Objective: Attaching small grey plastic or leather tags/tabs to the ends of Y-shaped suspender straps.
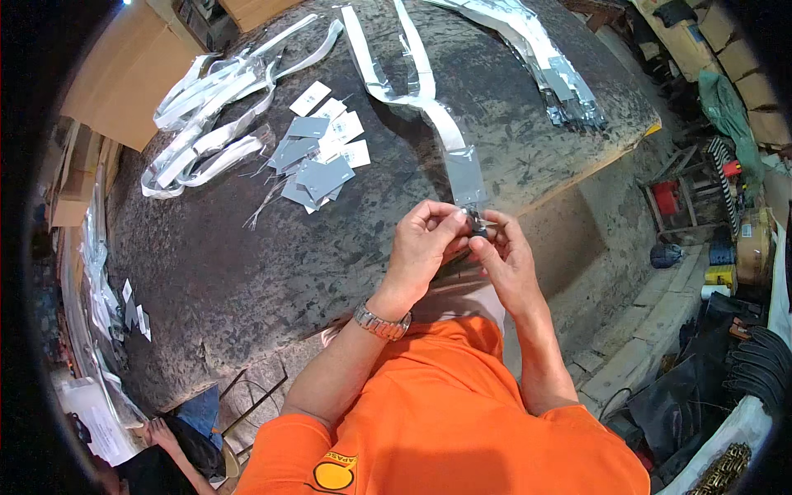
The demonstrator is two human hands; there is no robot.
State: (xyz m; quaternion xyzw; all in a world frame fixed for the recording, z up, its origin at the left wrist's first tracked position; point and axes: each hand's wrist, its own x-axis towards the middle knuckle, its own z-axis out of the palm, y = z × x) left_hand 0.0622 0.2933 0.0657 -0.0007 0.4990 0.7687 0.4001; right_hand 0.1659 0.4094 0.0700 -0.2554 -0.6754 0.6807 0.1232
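Observation:
My left hand (421, 245), with a metal watch on its wrist, is closed in a pinch at the near end of a long white strip (444, 124) in clear plastic. A grey card tag (465, 177) lies at that end of the strip. My right hand (509, 260) is closed from the other side, its fingertips meeting the left ones. Between them shows a small dark metal piece (473, 221), partly covered by the fingers; its exact kind is unclear. Left of the strip, a loose pile of grey and white tags (323, 175) with thin strings rests on the dark table (247, 272).
More plastic-wrapped strips (194, 148) lie looped at the table's far left, and another bundle (544, 62) at the far right. A cardboard box (120, 74) stands beyond the left edge. Another person's hand (161, 433) is at lower left. A stool (676, 198) stands right of the table.

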